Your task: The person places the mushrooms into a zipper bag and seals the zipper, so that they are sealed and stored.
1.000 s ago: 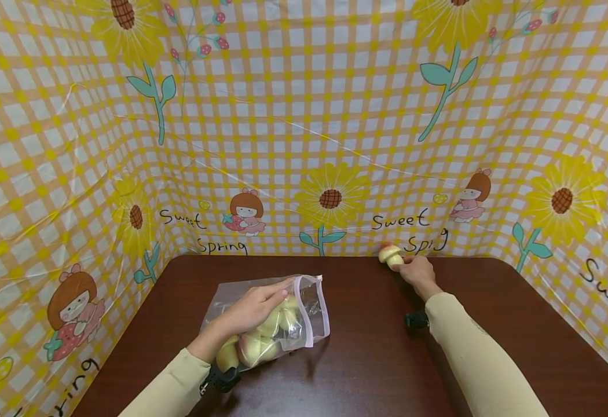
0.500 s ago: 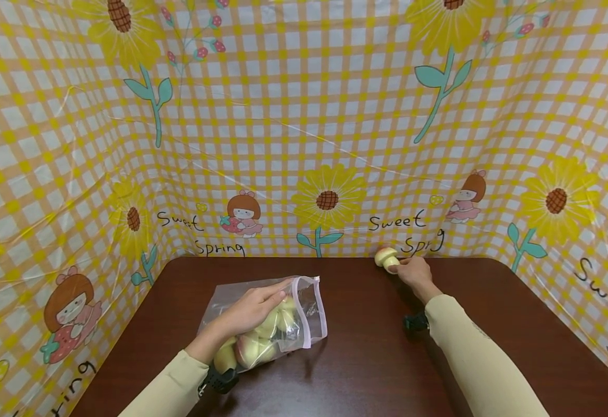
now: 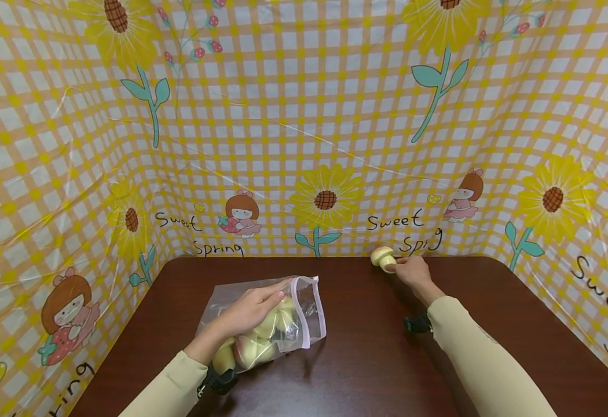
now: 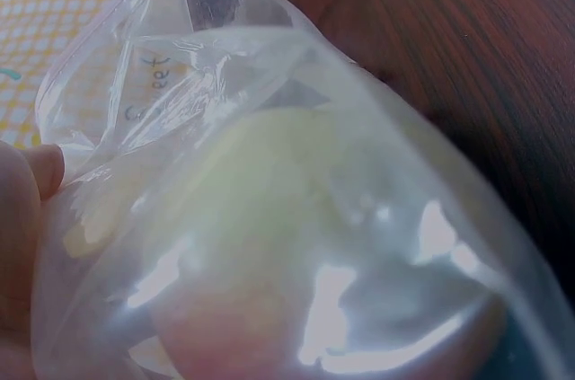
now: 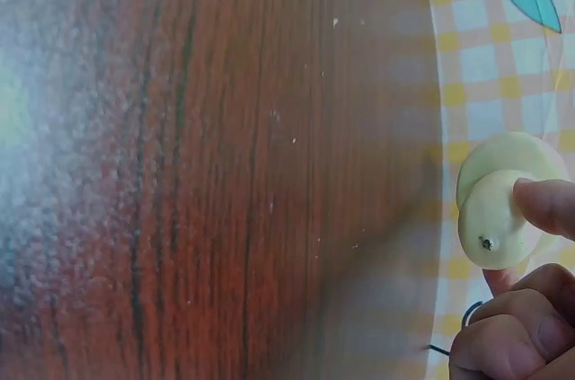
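My right hand point(image 3: 413, 275) pinches a pale mushroom point(image 3: 383, 258) by its stem, near the table's far edge. In the right wrist view, thumb and a finger meet the stem of the mushroom point(image 5: 494, 218), whose round end has a small dark spot. The cap shows a reddish tint in the head view. My left hand point(image 3: 252, 307) rests with extended fingers on top of a clear zip bag point(image 3: 215, 301) lying on its side. Several pale, reddish-tinted pieces point(image 3: 254, 350) fill the bag, and its white-edged mouth faces right. Close up, the left wrist view shows the bag point(image 4: 225, 66) with blurred contents.
A dark brown wooden table point(image 3: 356, 359) carries everything. Checked yellow cloth point(image 3: 283, 145) with sunflowers stands as walls behind and on both sides. A dark wrist strap point(image 3: 220, 381) on the left arm sits against the bag's lower left corner.
The right hand has come very slightly nearer with the mushroom, still holding its stem. Left hand and bag keep their places; the head view has shifted a little.
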A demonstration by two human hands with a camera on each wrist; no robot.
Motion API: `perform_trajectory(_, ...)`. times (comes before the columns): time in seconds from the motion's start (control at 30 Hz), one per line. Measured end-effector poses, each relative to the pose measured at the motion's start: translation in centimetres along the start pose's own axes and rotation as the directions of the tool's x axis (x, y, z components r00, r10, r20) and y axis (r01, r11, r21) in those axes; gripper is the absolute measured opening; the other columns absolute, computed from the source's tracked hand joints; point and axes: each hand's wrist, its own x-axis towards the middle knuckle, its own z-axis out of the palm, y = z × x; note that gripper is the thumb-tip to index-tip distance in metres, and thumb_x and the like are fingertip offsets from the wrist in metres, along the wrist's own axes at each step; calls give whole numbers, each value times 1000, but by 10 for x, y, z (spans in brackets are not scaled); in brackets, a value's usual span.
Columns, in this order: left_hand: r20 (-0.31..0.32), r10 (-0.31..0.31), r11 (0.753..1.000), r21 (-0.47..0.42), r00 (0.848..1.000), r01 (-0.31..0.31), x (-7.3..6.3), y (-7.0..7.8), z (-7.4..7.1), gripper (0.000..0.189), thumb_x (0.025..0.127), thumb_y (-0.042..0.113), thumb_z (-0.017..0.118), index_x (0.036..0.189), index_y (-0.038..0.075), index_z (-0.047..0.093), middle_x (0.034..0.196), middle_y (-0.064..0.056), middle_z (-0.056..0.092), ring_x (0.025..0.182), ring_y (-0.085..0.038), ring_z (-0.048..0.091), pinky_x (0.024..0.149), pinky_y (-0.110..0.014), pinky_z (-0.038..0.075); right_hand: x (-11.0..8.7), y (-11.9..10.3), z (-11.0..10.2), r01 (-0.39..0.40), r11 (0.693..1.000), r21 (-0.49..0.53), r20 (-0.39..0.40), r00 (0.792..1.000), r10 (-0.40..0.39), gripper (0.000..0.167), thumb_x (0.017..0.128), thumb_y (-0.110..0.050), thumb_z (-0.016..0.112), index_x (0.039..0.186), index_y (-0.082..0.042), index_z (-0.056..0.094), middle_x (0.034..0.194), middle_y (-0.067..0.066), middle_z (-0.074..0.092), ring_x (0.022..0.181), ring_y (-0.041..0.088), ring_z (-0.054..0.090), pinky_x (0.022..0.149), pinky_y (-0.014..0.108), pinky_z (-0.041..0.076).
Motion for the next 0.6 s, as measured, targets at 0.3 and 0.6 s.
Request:
perform_trajectory(0.3,2,8,1000,13,1000,-8,1,1,0,50,110,42,37,156,24,40,157,4,44,145,-26,41,120,-51,31,-15,-10,-4,35,999,11,33,999,-35,53,95,-29,68,129,11,62,136,31,56,109,37,56,84,42,51)
perform_trajectory(0.6,10,2,1000,10,1000,-2,-1,1,0,49,110,41,37,156,24,40,157,3,44,145,-25,41,120,-51,30,-25,-14,-6,72,997,-17,76,995,-70,51,96,-31,68,127,9,64,131,28,61,97,31,58,73,35,49)
